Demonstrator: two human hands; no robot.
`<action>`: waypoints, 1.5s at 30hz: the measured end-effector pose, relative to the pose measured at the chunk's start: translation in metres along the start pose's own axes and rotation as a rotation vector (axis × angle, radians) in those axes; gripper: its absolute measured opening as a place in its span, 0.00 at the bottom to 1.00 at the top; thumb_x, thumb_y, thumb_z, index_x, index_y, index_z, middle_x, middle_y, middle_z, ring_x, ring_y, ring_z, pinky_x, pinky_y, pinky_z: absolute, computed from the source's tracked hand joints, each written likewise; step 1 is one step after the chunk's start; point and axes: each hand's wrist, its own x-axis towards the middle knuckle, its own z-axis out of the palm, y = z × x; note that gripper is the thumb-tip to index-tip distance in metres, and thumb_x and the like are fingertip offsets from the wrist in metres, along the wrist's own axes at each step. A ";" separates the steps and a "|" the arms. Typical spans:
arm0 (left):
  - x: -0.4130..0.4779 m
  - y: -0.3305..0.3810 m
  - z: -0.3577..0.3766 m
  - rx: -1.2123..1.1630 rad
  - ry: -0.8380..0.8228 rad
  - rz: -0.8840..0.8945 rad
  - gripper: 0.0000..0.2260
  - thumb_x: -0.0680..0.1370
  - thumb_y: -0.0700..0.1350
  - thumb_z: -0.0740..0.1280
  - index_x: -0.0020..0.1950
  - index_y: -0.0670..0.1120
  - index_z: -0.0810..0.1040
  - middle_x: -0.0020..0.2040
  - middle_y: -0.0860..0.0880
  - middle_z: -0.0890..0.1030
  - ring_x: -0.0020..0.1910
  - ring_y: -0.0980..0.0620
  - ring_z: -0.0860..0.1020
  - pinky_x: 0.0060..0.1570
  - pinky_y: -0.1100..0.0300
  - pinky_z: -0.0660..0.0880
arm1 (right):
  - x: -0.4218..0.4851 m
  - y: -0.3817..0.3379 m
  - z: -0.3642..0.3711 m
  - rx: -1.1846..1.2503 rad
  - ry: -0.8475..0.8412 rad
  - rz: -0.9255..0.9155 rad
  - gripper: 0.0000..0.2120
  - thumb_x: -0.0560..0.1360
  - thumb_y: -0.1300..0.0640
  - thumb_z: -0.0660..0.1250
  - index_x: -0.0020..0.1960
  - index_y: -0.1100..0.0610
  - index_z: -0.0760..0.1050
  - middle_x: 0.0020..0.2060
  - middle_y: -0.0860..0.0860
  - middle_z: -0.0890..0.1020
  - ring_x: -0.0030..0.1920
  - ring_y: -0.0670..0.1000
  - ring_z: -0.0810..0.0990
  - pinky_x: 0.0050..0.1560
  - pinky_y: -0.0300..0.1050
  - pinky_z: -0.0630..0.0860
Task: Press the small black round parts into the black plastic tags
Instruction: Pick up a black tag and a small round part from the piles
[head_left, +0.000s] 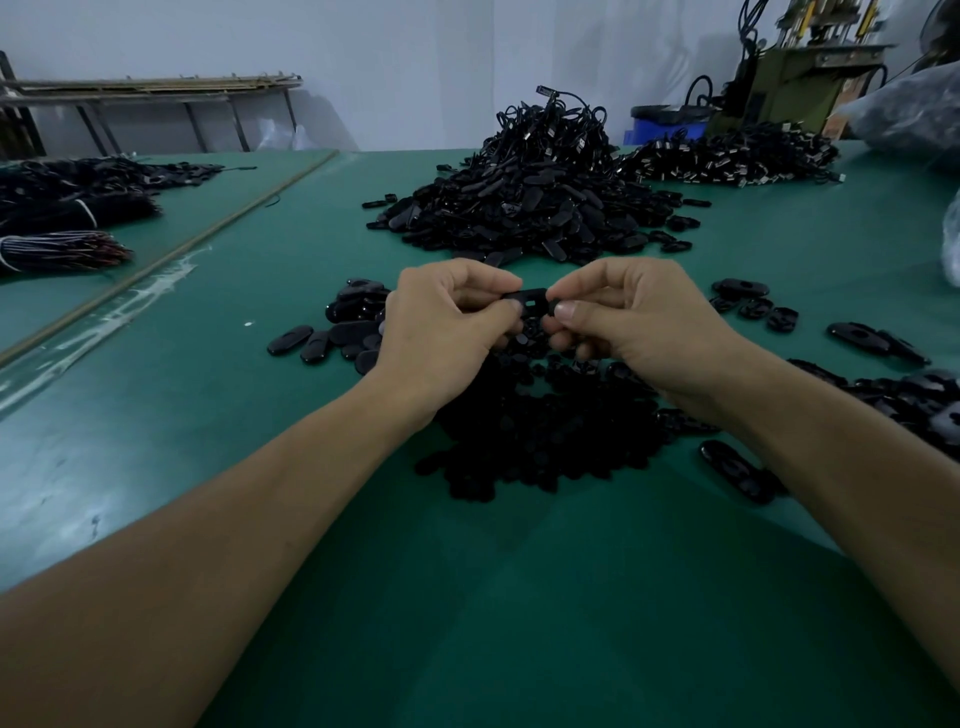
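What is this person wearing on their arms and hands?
Nothing, as far as this view shows. The left hand and the right hand are bare: no gloves, rings, watch or bracelet. The forearms are bare too, with no sleeve in view right to the picture's edge. The right thumbnail is cut short.

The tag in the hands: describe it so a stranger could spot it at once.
On the green table, before the big central heap of tags, two hands meet over a pile of small round parts. The tag is pinched between the left hand and the right hand. Unlike the other tags, it is off the table, its rectangular hole showing.
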 end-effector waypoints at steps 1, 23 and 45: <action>0.000 0.000 0.000 -0.001 0.001 0.001 0.07 0.75 0.37 0.74 0.46 0.50 0.83 0.37 0.50 0.86 0.38 0.53 0.86 0.40 0.64 0.79 | 0.000 0.000 0.000 0.012 -0.006 0.003 0.05 0.78 0.67 0.68 0.47 0.59 0.79 0.36 0.51 0.86 0.36 0.46 0.84 0.38 0.36 0.80; -0.003 0.003 0.005 -0.052 -0.037 0.002 0.07 0.74 0.35 0.75 0.47 0.47 0.84 0.38 0.48 0.87 0.38 0.51 0.86 0.42 0.60 0.81 | -0.001 0.000 0.006 -0.306 0.211 -0.153 0.04 0.76 0.58 0.72 0.44 0.49 0.81 0.35 0.46 0.84 0.37 0.43 0.82 0.42 0.38 0.78; -0.003 0.003 0.007 -0.102 -0.079 -0.026 0.07 0.75 0.36 0.74 0.47 0.47 0.82 0.40 0.47 0.86 0.39 0.51 0.85 0.44 0.59 0.82 | 0.004 0.009 0.017 -0.077 0.257 -0.004 0.08 0.76 0.62 0.72 0.41 0.50 0.81 0.34 0.49 0.84 0.36 0.44 0.83 0.39 0.40 0.76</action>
